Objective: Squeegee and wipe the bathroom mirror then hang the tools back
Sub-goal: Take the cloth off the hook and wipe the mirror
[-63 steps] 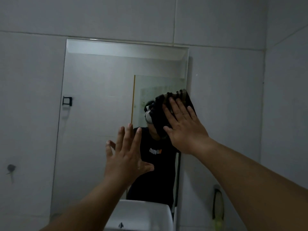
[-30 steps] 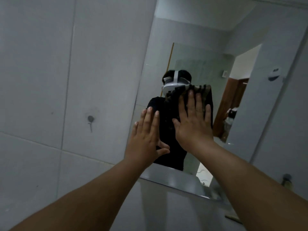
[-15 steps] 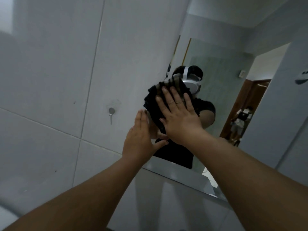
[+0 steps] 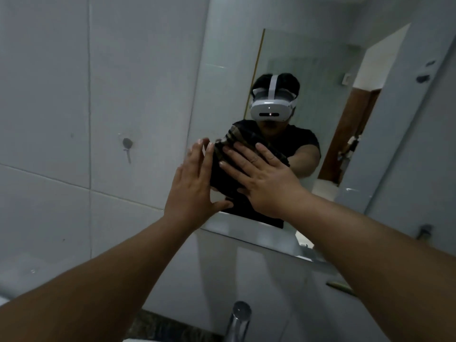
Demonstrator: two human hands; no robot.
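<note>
Nearest me, the tap (image 4: 238,317) rises at the bottom edge. Beyond it, my left hand (image 4: 195,186) lies flat with straight fingers on the mirror (image 4: 222,95) near its lower left corner, holding nothing; I judge it steadies my reach. Just beside it, my right hand (image 4: 261,178) spreads wide and presses the dark cloth (image 4: 230,144) against the glass, palm flat for even wiping pressure. The empty wall hook (image 4: 127,144) waits left of the mirror.

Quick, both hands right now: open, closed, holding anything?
Left hand: open, fingers straight, flat against the mirror.
Right hand: open, straight fingers pressing the dark cloth against the mirror.
</note>
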